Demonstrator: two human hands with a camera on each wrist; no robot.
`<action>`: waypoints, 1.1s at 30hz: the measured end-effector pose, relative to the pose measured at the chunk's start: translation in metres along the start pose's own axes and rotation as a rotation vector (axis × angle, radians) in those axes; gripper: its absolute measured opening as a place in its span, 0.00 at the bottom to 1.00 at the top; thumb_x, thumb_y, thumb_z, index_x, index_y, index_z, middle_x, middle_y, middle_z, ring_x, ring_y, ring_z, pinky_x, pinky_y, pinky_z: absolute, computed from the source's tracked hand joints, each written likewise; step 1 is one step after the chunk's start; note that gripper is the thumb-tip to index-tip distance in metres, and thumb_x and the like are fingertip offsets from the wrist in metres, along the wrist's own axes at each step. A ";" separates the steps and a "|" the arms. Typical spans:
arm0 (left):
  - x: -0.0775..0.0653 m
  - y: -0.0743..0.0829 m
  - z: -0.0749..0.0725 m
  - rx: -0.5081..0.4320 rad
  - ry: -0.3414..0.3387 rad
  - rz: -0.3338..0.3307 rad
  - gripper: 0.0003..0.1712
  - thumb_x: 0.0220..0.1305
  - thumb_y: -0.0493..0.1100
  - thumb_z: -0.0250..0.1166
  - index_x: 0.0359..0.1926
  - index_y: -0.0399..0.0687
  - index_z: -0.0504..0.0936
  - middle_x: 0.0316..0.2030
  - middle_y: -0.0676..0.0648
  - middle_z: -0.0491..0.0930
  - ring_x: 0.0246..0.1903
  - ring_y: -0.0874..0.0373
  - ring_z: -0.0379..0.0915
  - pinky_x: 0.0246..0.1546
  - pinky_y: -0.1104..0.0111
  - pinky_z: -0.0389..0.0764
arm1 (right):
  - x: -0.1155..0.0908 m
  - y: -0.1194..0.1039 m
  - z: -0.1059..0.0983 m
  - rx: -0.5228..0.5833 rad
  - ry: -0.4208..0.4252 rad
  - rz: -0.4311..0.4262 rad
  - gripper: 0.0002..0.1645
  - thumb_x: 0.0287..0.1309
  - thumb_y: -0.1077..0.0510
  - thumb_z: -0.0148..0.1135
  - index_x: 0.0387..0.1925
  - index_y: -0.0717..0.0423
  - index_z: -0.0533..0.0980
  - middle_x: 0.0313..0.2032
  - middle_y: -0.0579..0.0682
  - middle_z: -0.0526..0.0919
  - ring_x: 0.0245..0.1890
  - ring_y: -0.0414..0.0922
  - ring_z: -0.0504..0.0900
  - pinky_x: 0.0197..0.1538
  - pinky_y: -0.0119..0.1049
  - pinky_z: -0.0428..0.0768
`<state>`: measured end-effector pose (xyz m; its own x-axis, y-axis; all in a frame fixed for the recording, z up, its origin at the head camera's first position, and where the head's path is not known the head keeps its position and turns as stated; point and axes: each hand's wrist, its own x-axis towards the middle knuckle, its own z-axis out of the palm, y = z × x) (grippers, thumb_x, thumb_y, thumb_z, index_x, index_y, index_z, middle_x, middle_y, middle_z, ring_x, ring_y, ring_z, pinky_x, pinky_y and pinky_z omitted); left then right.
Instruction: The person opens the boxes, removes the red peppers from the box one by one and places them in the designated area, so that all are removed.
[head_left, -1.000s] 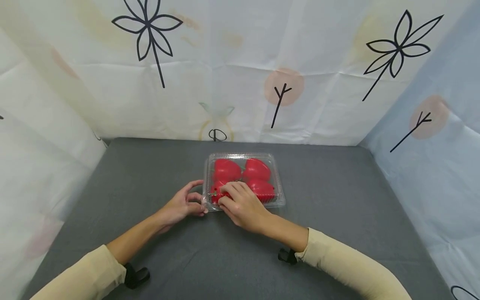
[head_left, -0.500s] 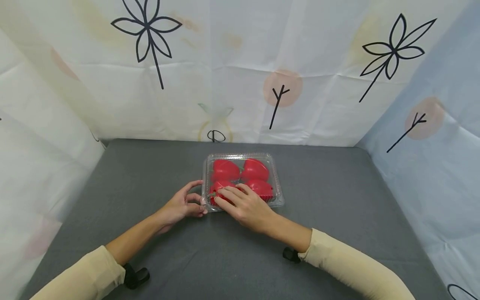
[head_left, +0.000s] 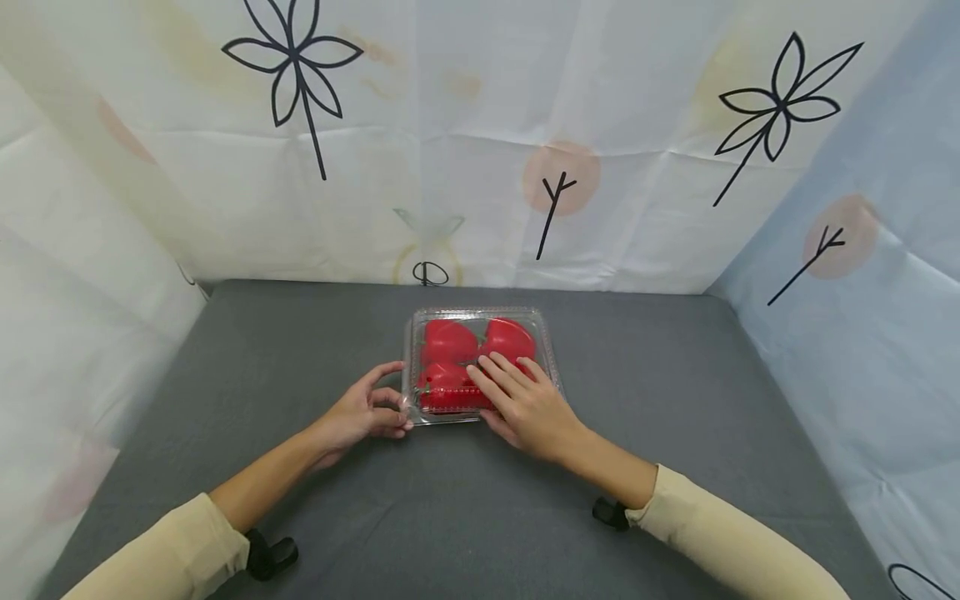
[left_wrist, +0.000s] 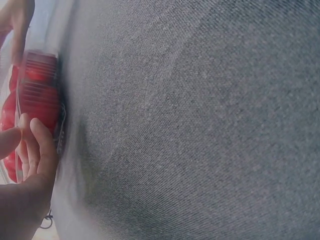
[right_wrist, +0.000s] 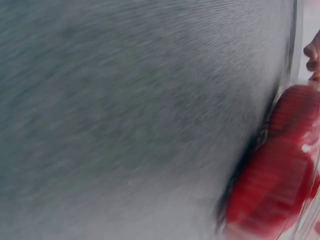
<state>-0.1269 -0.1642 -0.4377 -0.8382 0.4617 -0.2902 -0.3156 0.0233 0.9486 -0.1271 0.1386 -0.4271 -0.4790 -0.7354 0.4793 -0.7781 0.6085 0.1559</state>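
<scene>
A clear plastic clamshell box point(head_left: 442, 418) sits on the table with its lid over several large red fruits point(head_left: 448, 340), which look like peppers with green stalks. My left hand point(head_left: 367, 408) holds the box at its left edge, the bent thumb and fingers point(left_wrist: 46, 150) around the front left corner. The right hand point(head_left: 536, 408) lies across the front right part of the lid with its fingers extended and spread, hiding one red fruit. In the right wrist view the red fruits point(right_wrist: 272, 185) press close behind the box's ribbed, see-through wall.
A grey cloth point(head_left: 315, 517) covers the table. Behind it and on both sides hang pale fabric walls point(head_left: 480, 100) with printed leaf drawings. Beige sleeves and black wrist straps point(head_left: 270, 557) are at the forearms.
My right hand has slid right along the lid from the front left fruit, and its bent fingers have straightened. The left hand stays at the box's left edge.
</scene>
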 end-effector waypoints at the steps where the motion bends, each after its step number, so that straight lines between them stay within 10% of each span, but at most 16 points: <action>1: 0.000 0.000 0.000 0.000 -0.001 -0.001 0.47 0.63 0.26 0.62 0.76 0.47 0.47 0.39 0.43 0.76 0.38 0.47 0.83 0.44 0.58 0.84 | -0.003 0.002 -0.001 -0.005 -0.008 0.016 0.45 0.50 0.47 0.74 0.68 0.57 0.70 0.63 0.57 0.76 0.64 0.53 0.73 0.61 0.56 0.73; 9: -0.001 0.003 0.000 0.019 0.006 -0.002 0.47 0.63 0.26 0.62 0.76 0.46 0.48 0.39 0.43 0.76 0.37 0.47 0.83 0.43 0.58 0.84 | -0.019 0.017 -0.010 -0.016 -0.043 0.166 0.50 0.49 0.39 0.74 0.69 0.57 0.67 0.64 0.59 0.74 0.65 0.56 0.72 0.64 0.69 0.60; 17: 0.002 0.002 -0.001 0.012 0.024 -0.015 0.47 0.62 0.27 0.64 0.75 0.48 0.49 0.38 0.43 0.76 0.37 0.48 0.83 0.43 0.58 0.84 | -0.028 0.020 -0.013 0.068 -0.098 0.362 0.54 0.48 0.41 0.75 0.72 0.56 0.63 0.68 0.63 0.68 0.67 0.66 0.65 0.55 0.71 0.69; 23: 0.003 0.005 -0.002 0.011 0.044 -0.028 0.48 0.61 0.27 0.65 0.75 0.49 0.50 0.38 0.44 0.77 0.36 0.49 0.84 0.42 0.59 0.84 | -0.030 0.018 -0.015 0.103 -0.105 0.410 0.50 0.50 0.43 0.74 0.72 0.54 0.64 0.68 0.64 0.68 0.38 0.61 0.84 0.29 0.47 0.83; 27: 0.002 0.007 -0.001 0.027 0.051 -0.043 0.48 0.61 0.28 0.65 0.76 0.49 0.50 0.38 0.43 0.78 0.36 0.49 0.84 0.42 0.59 0.84 | -0.031 0.020 -0.016 0.071 -0.111 0.354 0.46 0.52 0.46 0.73 0.69 0.54 0.67 0.66 0.65 0.70 0.16 0.46 0.73 0.15 0.31 0.67; 33: 0.003 0.007 -0.003 0.054 0.081 -0.073 0.46 0.64 0.31 0.65 0.76 0.51 0.52 0.40 0.42 0.80 0.39 0.47 0.82 0.44 0.60 0.84 | -0.032 0.022 -0.019 0.043 -0.099 0.299 0.42 0.51 0.52 0.73 0.66 0.57 0.69 0.63 0.66 0.72 0.13 0.39 0.61 0.15 0.27 0.60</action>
<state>-0.1327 -0.1652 -0.4324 -0.8477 0.3840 -0.3660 -0.3545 0.1030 0.9293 -0.1213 0.1813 -0.4229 -0.7249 -0.5523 0.4116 -0.6120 0.7907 -0.0169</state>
